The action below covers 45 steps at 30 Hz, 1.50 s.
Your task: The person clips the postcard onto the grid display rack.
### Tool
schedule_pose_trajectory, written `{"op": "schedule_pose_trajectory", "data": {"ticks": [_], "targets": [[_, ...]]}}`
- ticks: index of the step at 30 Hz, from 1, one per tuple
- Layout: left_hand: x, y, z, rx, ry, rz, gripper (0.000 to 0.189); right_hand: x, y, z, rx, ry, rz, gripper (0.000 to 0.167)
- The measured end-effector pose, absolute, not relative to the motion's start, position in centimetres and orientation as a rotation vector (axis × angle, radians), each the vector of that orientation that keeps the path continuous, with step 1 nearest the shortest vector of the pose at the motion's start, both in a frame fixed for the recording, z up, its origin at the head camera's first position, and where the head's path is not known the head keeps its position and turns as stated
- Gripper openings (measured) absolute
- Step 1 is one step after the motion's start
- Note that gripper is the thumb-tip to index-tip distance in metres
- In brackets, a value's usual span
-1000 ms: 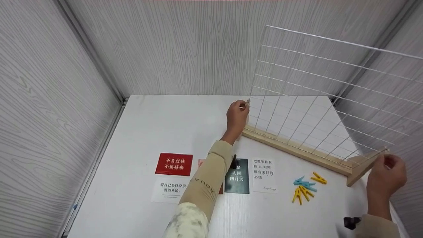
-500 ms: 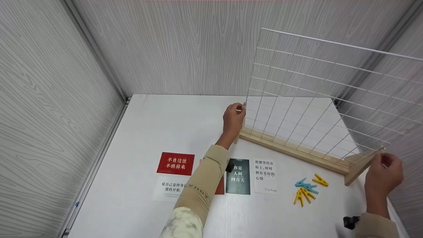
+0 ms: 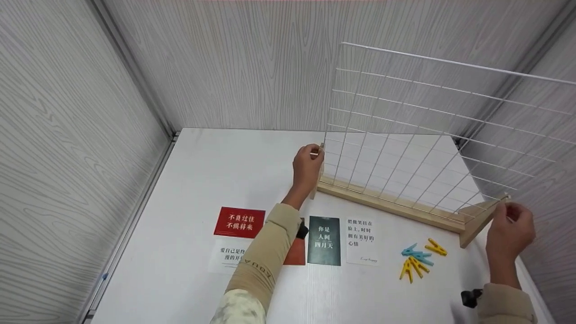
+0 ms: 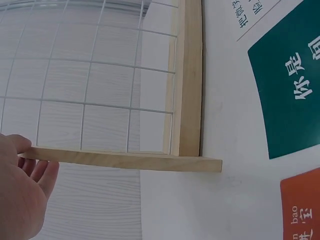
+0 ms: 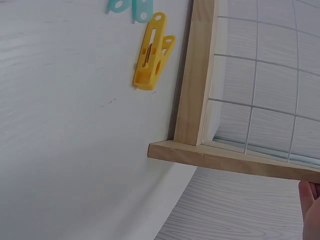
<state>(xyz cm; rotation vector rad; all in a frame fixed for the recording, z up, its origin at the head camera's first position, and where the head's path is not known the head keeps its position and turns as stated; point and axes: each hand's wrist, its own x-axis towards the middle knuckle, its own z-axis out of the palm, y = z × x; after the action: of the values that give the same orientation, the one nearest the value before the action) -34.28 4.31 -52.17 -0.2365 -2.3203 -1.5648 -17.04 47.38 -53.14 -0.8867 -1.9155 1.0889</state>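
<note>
A white wire grid panel [image 3: 450, 61] rises from a pale wooden stand [image 3: 390, 205] on the right of the table, set at an angle. My left hand [image 3: 307, 166] pinches the upper end of the stand's left side piece, with thumb and fingers on either side of the wood in the left wrist view. At the opposite end, my right hand [image 3: 511, 231] grips the upper end of the right side piece [image 5: 225, 162]; only some fingertips show under it in the right wrist view. The grid's far right part runs out of the head view.
Yellow clothespins [image 3: 435, 247] and blue clothespins [image 3: 418, 256] lie in front of the stand. Printed cards lie left of them: red [image 3: 239, 222], white [image 3: 227, 256], orange-red [image 3: 297, 252] partly under the left arm, dark green [image 3: 324, 252], another white [image 3: 361, 249]. Grey panels [image 3: 252, 67] wall the table.
Both hands have shifted the stand and its grid a little to the left, its left end also slightly nearer. The cards and clothespins stay put on the table.
</note>
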Motion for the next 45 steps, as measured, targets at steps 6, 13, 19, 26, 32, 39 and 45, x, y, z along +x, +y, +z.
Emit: {"op": "schedule_pose_trajectory", "data": {"ticks": [6, 13, 19, 26, 32, 39, 45], "targets": [[-34.0, 3.4, -52.3, -0.254, -2.320, -1.540, 0.018, -17.5, 47.3, -52.9, -0.852, -1.954, 1.122, 0.029], [-33.6, 1.7, -52.2, -0.197, -2.317, -1.519, 0.017, -18.8, 46.6, -53.0, -0.816, -1.990, 1.138, 0.035], [-33.2, 0.0, -52.5, -0.164, -2.287, -1.525, 0.018, -20.1, 45.6, -52.9, -0.766, -2.049, 1.114, 0.039], [-32.5, -1.5, -52.5, -0.117, -2.254, -1.561, 0.018, -21.0, 44.5, -52.8, -0.727, -2.090, 1.160, 0.040], [-32.0, -2.7, -52.4, -0.067, -2.239, -1.555, 0.018, -21.8, 43.6, -52.9, -0.673, -2.109, 1.196, 0.037], [-31.5, -4.0, -52.6, -0.042, -2.233, -1.552, 0.019, -22.5, 42.8, -53.0, -0.639, -2.143, 1.187, 0.036], [-31.3, -5.1, -52.6, -0.001, -2.223, -1.542, 0.019, -23.4, 42.2, -53.0, -0.597, -2.187, 1.160, 0.037]]}}
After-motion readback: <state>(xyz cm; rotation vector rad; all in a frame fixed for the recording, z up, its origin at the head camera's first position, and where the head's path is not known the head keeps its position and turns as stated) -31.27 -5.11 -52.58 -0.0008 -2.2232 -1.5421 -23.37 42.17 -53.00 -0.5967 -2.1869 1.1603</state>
